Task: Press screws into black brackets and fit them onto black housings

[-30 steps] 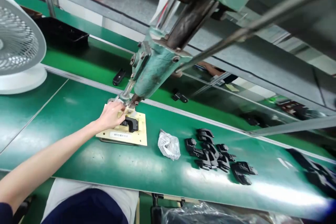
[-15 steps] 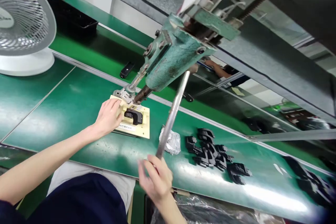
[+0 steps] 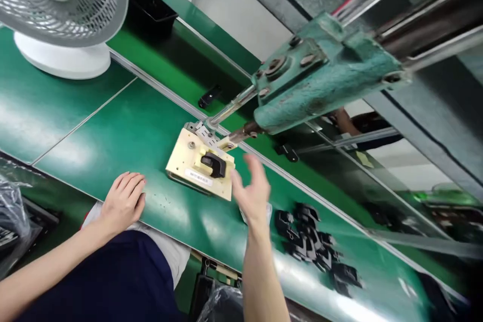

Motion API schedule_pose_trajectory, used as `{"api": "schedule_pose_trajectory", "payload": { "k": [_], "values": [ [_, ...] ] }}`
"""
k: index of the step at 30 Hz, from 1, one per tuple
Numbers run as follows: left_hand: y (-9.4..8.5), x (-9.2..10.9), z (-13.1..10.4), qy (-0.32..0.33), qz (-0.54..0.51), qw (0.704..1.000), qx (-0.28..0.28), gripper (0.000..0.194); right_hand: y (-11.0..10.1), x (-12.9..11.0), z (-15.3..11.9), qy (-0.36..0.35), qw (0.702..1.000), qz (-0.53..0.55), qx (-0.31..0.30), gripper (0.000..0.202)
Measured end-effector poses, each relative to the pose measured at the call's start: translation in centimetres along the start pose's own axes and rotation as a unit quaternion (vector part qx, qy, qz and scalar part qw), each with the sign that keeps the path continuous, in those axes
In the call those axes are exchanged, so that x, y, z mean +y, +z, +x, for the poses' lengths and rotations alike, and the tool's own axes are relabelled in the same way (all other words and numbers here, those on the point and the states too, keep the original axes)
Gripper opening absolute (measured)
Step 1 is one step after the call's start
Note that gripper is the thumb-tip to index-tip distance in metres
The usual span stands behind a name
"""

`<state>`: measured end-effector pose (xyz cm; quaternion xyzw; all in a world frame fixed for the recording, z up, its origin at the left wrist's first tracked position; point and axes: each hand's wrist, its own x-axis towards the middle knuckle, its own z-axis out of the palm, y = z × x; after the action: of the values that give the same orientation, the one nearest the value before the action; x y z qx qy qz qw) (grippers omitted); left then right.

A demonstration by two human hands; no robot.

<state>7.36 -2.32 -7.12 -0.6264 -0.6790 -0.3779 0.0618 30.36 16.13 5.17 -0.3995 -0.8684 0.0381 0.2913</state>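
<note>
A cream-coloured fixture plate (image 3: 181,153) with a white label lies under a green press (image 3: 309,90). A black plastic part (image 3: 215,165) sits in the plate's holder. My right hand (image 3: 252,191) is at the plate's right edge, thumb and fingers apart, holding nothing. It is slightly blurred, and I cannot tell whether it touches the plate. My left hand (image 3: 124,200) rests on the front edge of the green table (image 3: 151,131), fingers stretched out, with nothing in it. Behind my right wrist, a clear plastic bag (image 3: 268,213) is partly hidden.
Several black plastic parts (image 3: 309,241) lie in a heap on the right. On the left stands a white fan (image 3: 64,58). A black tray (image 3: 151,7) and small black devices (image 3: 210,96) are beyond the metal rail. Plastic-wrapped things (image 3: 222,304) are below the table edge.
My right hand has let go of the metal lever and moved up to the plate. My left hand has left the plate for the table edge. The press head has risen off the plate.
</note>
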Motion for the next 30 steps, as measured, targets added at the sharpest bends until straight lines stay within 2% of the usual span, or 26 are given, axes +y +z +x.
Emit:
{"api": "schedule_pose_trajectory", "payload": {
  "k": [3,5,6,7,8,9,11,12,13,14,15,16,18,19,20,23,24,27,28,30],
  "values": [
    [-0.1,0.1,0.2,-0.036,-0.041,0.998,-0.002,0.023,2.6,1.1,2.0,-0.058,0.997,-0.004,-0.053,0.043],
    [-0.5,0.7,0.6,-0.101,-0.125,0.987,-0.009,0.020,2.3,0.8,2.4,-0.100,0.993,0.007,-0.064,0.042],
    [-0.9,1.3,1.0,-0.152,-0.192,0.969,-0.024,0.019,1.6,0.4,2.4,-0.122,0.991,0.015,-0.059,0.043],
    [-1.2,2.1,1.7,-0.214,-0.275,0.936,-0.049,0.019,0.8,-0.2,2.2,-0.149,0.987,0.023,-0.047,0.045],
    [-1.7,3.0,2.4,-0.280,-0.371,0.881,-0.082,0.020,-0.1,-1.0,1.9,-0.177,0.983,0.032,-0.031,0.048],
    [-2.1,4.0,3.3,-0.342,-0.471,0.804,-0.120,0.022,-0.8,-1.8,1.3,-0.206,0.977,0.043,-0.012,0.050],
    [-2.9,5.8,5.2,-0.423,-0.641,0.612,-0.190,0.032,-1.7,-3.5,-0.4,-0.259,0.963,0.067,0.019,0.055],
    [-3.3,6.4,6.0,-0.443,-0.694,0.527,-0.211,0.038,-1.9,-4.2,-1.5,-0.282,0.956,0.073,0.027,0.055],
    [-3.6,6.8,6.7,-0.459,-0.721,0.469,-0.222,0.042,-1.9,-4.7,-2.6,-0.295,0.952,0.076,0.033,0.054],
    [-4.0,6.9,7.1,-0.476,-0.727,0.441,-0.224,0.045,-1.8,-5.0,-3.9,-0.299,0.950,0.074,0.042,0.051],
    [-4.3,6.7,7.4,-0.498,-0.716,0.440,-0.215,0.046,-1.6,-5.1,-5.0,-0.295,0.952,0.068,0.052,0.048],
    [-4.6,6.4,7.5,-0.522,-0.692,0.460,-0.193,0.045,-1.5,-5.1,-6.1,-0.282,0.955,0.060,0.068,0.044],
    [-5.1,5.7,7.7,-0.559,-0.636,0.517,-0.129,0.044,-1.1,-4.8,-7.7,-0.246,0.962,0.049,0.105,0.041],
    [-5.4,5.5,7.7,-0.566,-0.620,0.532,-0.116,0.045,-0.9,-4.7,-8.2,-0.231,0.964,0.050,0.118,0.042],
    [-5.7,5.3,7.8,-0.567,-0.615,0.534,-0.124,0.047,-0.7,-4.5,-8.6,-0.222,0.965,0.060,0.124,0.043],
    [-6.5,5.7,8.2,-0.547,-0.631,0.513,-0.199,0.051,-0.1,-3.9,-9.0,-0.203,0.964,0.098,0.138,0.051],
    [-6.7,5.9,8.3,-0.540,-0.631,0.520,-0.200,0.050,0.1,-3.7,-9.1,-0.193,0.965,0.103,0.146,0.052],
    [-7.0,6.6,8.4,-0.512,-0.596,0.597,-0.159,0.045,0.6,-4.0,-9.4,-0.151,0.966,0.128,0.168,0.048],
    [-7.0,6.8,8.2,-0.489,-0.584,0.622,-0.182,0.046,0.7,-4.4,-9.6,-0.146,0.964,0.148,0.167,0.046],
    [-6.9,6.6,7.5,-0.407,-0.551,0.678,-0.267,0.053,1.0,-5.2,-9.9,-0.163,0.955,0.191,0.160,0.045]
  ]
}}
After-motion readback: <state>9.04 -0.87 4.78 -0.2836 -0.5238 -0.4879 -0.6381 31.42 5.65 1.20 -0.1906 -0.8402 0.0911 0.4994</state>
